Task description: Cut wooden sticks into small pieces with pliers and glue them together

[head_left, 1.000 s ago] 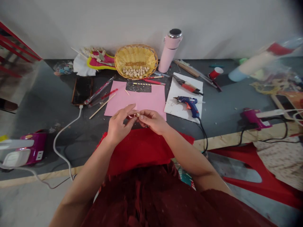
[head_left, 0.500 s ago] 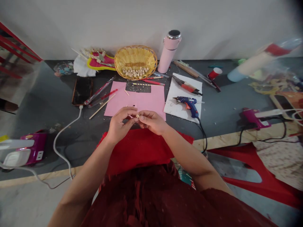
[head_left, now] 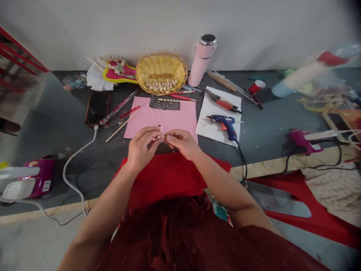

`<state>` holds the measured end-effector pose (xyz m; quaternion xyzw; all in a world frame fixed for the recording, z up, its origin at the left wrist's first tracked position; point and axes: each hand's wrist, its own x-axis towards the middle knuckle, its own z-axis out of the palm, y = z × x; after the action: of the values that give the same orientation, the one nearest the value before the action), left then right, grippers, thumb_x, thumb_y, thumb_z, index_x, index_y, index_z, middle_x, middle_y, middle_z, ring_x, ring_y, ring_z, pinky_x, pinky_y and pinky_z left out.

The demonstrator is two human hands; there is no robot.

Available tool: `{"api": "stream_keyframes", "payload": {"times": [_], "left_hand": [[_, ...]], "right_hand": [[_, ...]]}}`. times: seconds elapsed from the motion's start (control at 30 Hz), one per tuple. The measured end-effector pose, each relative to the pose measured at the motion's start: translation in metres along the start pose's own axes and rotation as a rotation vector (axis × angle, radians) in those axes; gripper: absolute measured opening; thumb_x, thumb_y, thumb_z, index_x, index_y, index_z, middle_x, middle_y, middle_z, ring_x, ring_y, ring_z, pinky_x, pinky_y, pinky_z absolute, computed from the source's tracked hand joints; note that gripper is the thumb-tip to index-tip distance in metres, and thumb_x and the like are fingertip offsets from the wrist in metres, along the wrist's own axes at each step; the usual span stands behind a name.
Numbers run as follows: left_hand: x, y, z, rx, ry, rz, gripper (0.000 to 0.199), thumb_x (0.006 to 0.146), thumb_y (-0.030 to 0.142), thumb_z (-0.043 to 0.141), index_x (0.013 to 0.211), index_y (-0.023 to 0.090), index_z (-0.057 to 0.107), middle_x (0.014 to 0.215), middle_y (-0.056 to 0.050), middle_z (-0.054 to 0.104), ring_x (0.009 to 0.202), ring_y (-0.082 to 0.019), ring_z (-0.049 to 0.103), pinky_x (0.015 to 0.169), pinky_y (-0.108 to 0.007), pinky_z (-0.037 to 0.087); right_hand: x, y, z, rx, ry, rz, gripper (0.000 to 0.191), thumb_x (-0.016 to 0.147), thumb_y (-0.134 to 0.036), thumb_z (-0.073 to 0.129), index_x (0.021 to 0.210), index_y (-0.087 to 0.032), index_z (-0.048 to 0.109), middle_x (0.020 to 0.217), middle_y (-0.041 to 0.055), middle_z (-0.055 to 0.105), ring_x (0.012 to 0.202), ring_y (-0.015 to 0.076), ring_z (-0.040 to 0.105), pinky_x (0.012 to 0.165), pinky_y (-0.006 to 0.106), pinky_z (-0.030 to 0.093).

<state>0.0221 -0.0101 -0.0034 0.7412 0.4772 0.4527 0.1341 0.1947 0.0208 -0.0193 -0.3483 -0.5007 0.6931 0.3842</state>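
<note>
Over the near edge of the pink sheet (head_left: 177,120), my left hand (head_left: 142,148) pinches a small cream-coloured knobbly piece (head_left: 163,137) between thumb and fingers. My right hand (head_left: 183,145) meets it from the other side, its thumb and fingertips pressed together at the piece. The fingers cover most of the piece, so its exact kind does not show. Similar small cream pieces (head_left: 160,86) lie in the yellow woven basket (head_left: 160,64) behind. A red cloth (head_left: 166,180) spreads below both hands.
A blue glue gun (head_left: 225,124) and red-handled pliers (head_left: 224,102) lie on a white board (head_left: 204,126) at right. A pink flask (head_left: 200,64) stands behind. Left are a phone (head_left: 97,109) with its cable, a thin wooden stick (head_left: 121,127) and a purple power strip (head_left: 42,177).
My fingertips have shifted slightly around the small piece, and the right fingers have turned a little. Less of the piece shows now. Things on the table have stayed put.
</note>
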Motion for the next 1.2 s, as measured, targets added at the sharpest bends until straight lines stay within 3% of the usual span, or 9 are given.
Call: {"api": "stream_keyframes", "payload": {"times": [0.27, 1.2], "left_hand": [[-0.0009, -0.0021, 0.0024, 0.032, -0.009, 0.029, 0.013, 0.085, 0.021, 0.06, 0.096, 0.02, 0.067, 0.103, -0.008, 0.067, 0.095, -0.018, 0.065, 0.084, -0.034, 0.056], [0.0003, -0.0012, 0.0021, -0.005, -0.008, 0.069, 0.012, 0.084, 0.017, 0.06, 0.093, 0.018, 0.069, 0.096, -0.007, 0.07, 0.091, -0.016, 0.066, 0.083, -0.03, 0.054]], "right_hand": [[-0.0003, 0.0008, -0.0013, -0.082, 0.022, -0.018, 0.029, 0.071, -0.045, 0.073, 0.082, -0.018, 0.067, 0.069, -0.0027, 0.06, 0.054, 0.0056, 0.044, 0.05, 0.021, 0.036], [-0.001, 0.0025, -0.0037, -0.071, -0.034, -0.025, 0.026, 0.076, -0.043, 0.07, 0.079, -0.017, 0.066, 0.068, -0.002, 0.06, 0.053, 0.0053, 0.045, 0.05, 0.02, 0.035]]}}
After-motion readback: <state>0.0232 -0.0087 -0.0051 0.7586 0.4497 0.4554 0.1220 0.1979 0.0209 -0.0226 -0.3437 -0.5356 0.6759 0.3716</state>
